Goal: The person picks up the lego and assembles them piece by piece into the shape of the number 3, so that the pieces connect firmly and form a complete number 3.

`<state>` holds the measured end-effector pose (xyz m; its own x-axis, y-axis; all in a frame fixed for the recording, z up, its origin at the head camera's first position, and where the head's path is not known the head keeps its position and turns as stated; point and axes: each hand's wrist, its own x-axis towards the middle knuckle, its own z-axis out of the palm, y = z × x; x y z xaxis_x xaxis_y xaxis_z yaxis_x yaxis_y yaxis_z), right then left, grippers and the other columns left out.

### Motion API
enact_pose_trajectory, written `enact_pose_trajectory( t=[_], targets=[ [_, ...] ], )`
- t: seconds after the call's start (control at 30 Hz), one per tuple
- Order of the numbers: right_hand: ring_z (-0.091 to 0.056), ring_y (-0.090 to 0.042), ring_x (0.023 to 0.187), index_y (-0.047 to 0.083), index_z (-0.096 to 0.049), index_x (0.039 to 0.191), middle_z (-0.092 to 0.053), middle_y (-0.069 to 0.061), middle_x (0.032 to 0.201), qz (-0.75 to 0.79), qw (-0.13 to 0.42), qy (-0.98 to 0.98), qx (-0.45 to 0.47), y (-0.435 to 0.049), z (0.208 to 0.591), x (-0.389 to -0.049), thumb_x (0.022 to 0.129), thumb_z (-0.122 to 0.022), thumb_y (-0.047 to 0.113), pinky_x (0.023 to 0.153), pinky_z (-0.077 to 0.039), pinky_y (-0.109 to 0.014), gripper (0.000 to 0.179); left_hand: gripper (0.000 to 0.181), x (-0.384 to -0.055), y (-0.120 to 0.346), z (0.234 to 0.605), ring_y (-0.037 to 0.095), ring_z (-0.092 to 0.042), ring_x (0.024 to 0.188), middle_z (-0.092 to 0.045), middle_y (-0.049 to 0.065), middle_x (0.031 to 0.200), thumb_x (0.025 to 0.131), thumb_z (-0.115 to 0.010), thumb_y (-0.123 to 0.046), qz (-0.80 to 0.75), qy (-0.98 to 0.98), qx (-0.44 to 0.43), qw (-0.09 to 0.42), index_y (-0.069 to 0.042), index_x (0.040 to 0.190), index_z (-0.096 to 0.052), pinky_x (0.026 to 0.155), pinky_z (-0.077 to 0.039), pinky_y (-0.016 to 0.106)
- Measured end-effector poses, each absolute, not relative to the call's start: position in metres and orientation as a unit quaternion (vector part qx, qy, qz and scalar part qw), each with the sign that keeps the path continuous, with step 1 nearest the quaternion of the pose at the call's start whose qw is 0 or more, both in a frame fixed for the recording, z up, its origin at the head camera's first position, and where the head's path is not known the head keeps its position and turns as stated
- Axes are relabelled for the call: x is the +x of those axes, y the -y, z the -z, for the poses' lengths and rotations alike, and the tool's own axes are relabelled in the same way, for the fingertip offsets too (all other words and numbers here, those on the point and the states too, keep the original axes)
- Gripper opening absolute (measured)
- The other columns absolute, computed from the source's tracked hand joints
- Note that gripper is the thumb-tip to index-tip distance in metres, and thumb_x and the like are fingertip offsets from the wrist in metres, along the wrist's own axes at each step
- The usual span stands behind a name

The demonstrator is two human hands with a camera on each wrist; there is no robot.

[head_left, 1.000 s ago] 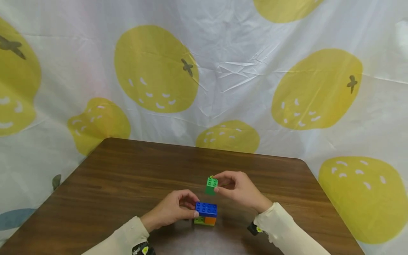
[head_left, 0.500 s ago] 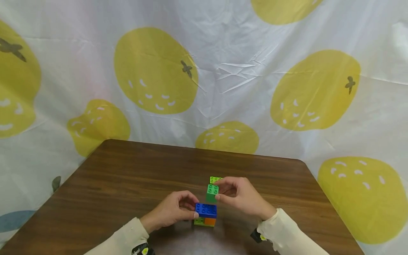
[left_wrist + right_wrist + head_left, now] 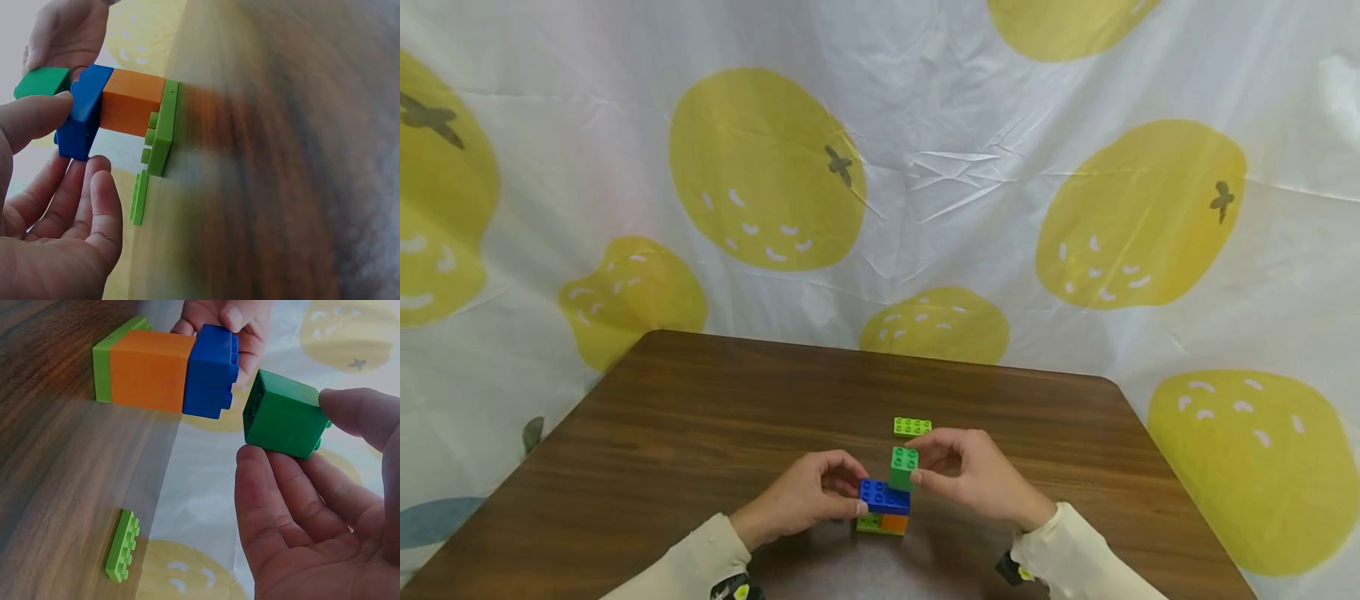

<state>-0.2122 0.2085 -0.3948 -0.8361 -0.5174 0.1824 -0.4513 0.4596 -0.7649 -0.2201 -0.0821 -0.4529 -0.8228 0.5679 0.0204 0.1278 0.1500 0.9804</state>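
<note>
My left hand (image 3: 808, 497) pinches the left end of a blue toy brick (image 3: 874, 497) between thumb and fingers. That brick tops a small stack: an orange brick (image 3: 150, 370) sits below it, on a thin lime-green base brick (image 3: 165, 128) standing on the table. My right hand (image 3: 981, 475) pinches a green brick (image 3: 284, 415), studs up and hollow side down. In the right wrist view a narrow gap shows between the tilted green brick and the blue brick's studs. The green brick is over the blue brick's right end in the head view.
A second flat lime-green brick (image 3: 912, 427) lies on the brown wooden table (image 3: 737, 392) beyond the stack, just past my right hand. Behind the table's far edge hangs a white curtain (image 3: 940, 208) printed with large lemons.
My right hand has brought the green brick nearer and down, over the blue brick. The flat lime-green brick behind has come into full view. The left hand keeps its hold.
</note>
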Motion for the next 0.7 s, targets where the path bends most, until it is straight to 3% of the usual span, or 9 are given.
enact_pose_trajectory(
  t=[0.7],
  targets=[
    [-0.074, -0.010, 0.091, 0.010, -0.073, 0.124, -0.079, -0.002, 0.102, 0.439, 0.029, -0.840, -0.316, -0.209, 0.410, -0.208, 0.097, -0.078, 0.023, 0.081, -0.062, -0.029, 0.030, 0.034, -0.219, 0.083, 0.453, 0.021, -0.070, 0.101, -0.073, 0.008, 0.113, 0.091, -0.085, -0.018, -0.608, -0.738, 0.230, 0.182, -0.005, 0.119, -0.069, 0.081, -0.061, 0.029]
  ],
)
